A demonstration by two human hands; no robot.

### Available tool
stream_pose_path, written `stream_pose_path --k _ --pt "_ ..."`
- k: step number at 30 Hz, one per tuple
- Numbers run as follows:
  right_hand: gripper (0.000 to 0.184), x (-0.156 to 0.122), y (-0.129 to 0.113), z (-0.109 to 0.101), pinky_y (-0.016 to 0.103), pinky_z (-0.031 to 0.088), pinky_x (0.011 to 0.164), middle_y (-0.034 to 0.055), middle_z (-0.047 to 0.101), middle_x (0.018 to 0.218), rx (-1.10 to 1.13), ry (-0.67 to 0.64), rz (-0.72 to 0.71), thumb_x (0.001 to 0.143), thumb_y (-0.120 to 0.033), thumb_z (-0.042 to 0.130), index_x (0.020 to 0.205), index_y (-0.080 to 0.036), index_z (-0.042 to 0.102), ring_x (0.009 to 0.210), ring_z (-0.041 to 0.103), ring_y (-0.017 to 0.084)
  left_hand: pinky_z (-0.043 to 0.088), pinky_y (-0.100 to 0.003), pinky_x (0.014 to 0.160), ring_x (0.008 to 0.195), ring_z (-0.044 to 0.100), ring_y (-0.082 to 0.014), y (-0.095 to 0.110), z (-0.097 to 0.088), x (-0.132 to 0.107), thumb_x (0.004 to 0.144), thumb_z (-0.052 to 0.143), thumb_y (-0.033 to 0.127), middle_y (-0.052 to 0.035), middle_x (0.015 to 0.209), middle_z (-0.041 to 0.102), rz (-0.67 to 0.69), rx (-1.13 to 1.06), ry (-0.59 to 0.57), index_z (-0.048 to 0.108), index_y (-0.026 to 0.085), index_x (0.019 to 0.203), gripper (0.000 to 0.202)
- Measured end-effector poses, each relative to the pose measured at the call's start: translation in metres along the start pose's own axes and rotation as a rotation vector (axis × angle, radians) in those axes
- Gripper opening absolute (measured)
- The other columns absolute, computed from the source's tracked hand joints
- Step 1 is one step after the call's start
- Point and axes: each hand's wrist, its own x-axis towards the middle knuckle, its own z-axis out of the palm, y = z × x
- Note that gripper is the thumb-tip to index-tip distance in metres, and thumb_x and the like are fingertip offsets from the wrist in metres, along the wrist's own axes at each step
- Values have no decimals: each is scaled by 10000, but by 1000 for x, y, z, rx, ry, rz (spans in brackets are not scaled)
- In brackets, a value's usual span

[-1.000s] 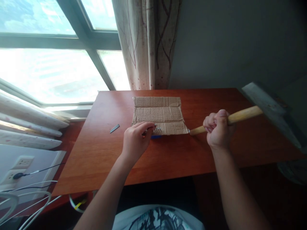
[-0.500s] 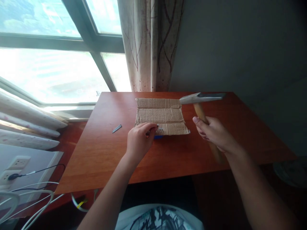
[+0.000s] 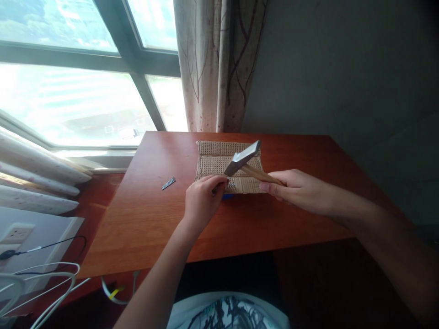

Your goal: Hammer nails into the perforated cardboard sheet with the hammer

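Observation:
My right hand (image 3: 291, 189) is wrapped round the wooden handle of a hammer (image 3: 242, 157), whose metal head tilts down to the left. The head's lower end is right at my left fingertips; I cannot tell whether it touches. My left hand (image 3: 204, 196) pinches a nail, mostly hidden by the fingers, over the near strip of a cardboard sheet (image 3: 248, 184) full of rows of small holes. Several small metal bits (image 3: 232, 185) show in the cardboard beside the pinch. Something blue (image 3: 228, 196) peeks out under its near edge.
Several grey nails (image 3: 168, 183) lie together on the wooden table (image 3: 137, 228), left of the cardboard. A window (image 3: 85, 105) and a curtain (image 3: 206, 68) stand behind. White cables (image 3: 55, 274) and a wall socket (image 3: 17, 234) are at lower left.
My right hand has swung the hammer leftward and down, from right of the cardboard to above my left fingertips. My left hand keeps its pinch at the cardboard.

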Motion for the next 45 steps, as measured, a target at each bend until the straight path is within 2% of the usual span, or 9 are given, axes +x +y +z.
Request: stream_pose_path --k 9,14,19,26,28,33,36,39,45 --pt "458 5 4 2 238 256 459 -27 436 604 -75 -18 46 848 -592 658 654 -186 572 542 363 107 506 -257 621 731 690 -168 -1 1 0 879 607 166 -16 862 772 2 33 -27 735 224 866 141" --pt "470 1 0 2 235 258 435 -26 474 598 15 3 47 846 -625 642 687 -188 572 507 365 97 514 -264 644 757 703 -172 0 1 0 896 595 188 -18 898 781 2 6 -15 741 231 887 153" --pt "452 3 11 7 231 259 437 -27 457 608 45 -51 62 866 -585 644 675 -191 535 527 367 101 501 -258 629 734 676 -168 0 1 0 884 604 170 -20 858 758 -17 26 -54 730 224 864 138" --pt "491 5 20 12 238 283 475 -27 444 634 50 -90 91 894 -642 567 700 -201 477 559 373 108 478 -256 625 726 646 -162 1 -3 1 888 604 171 -24 848 729 2 55 -104 711 218 875 118" --pt "489 4 20 12 240 284 481 -26 443 642 49 -95 97 904 -642 552 706 -201 475 565 370 109 488 -288 678 762 651 -177 -1 -6 -1 888 616 186 -29 874 731 40 88 -84 709 218 915 102" --pt "478 2 17 7 246 268 474 -25 436 646 -6 -82 93 896 -628 573 701 -197 500 561 359 108 454 -401 869 996 639 -248 -5 -9 -7 915 621 238 -44 1073 744 135 206 -39 705 237 971 101" --pt "484 1 10 4 244 268 471 -27 448 643 -22 -61 102 866 -641 603 704 -194 520 549 366 103 444 -403 887 1023 627 -241 -7 -9 -8 934 604 255 -30 1093 740 130 201 -50 700 245 964 101" --pt "493 1 2 2 245 281 489 -27 453 665 -26 -65 120 885 -663 557 749 -191 521 554 370 98 442 -402 905 1037 621 -232 -8 -8 -8 939 598 259 -17 1100 736 113 201 -63 696 248 954 100" --pt "472 4 3 3 257 274 517 -30 414 682 -118 -164 121 925 -644 501 784 -195 521 594 364 110 443 -403 909 1044 622 -230 -6 -9 -8 928 610 255 -18 1101 732 97 188 -61 698 254 958 93"
